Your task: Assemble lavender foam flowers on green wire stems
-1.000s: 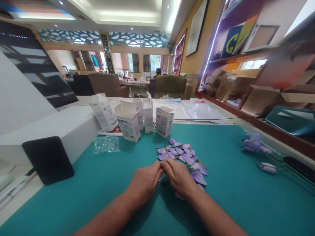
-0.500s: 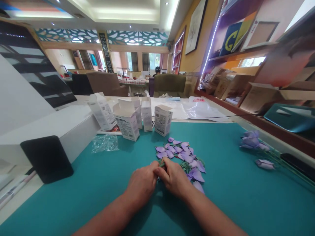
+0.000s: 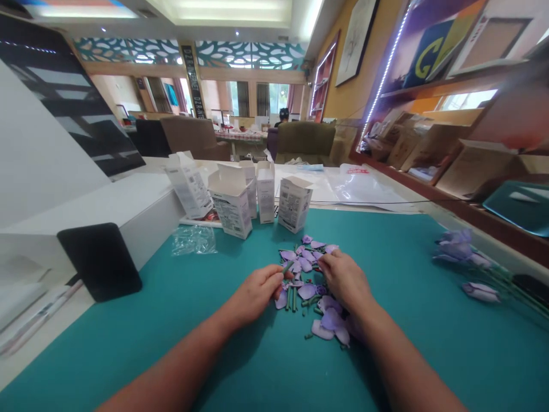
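Note:
Between the thumb and fingers of my left hand [image 3: 259,289] is a short green stem piece [image 3: 288,266]. My right hand [image 3: 347,280] reaches over the far right of the flower pile, its fingertips pinched at the petals; what they hold, if anything, I cannot make out. Purple petals [image 3: 306,290] lie scattered on the teal mat [image 3: 214,349], mixed with cut green stem bits [image 3: 294,300]. Several larger petals [image 3: 332,321] rest nearer to me, partly under my right wrist.
Small white boxes [image 3: 231,209] with open flaps stand behind the pile, beside crumpled clear plastic [image 3: 195,240]. A black tablet-like panel [image 3: 100,260] leans against a white box [image 3: 158,229] at left. Purple flowers [image 3: 454,246] with long stems lie at right.
My hands, together over the pile before, have separated. The right one has moved right and away from me onto the petals; the left keeps a green stem piece. The view has shifted slightly.

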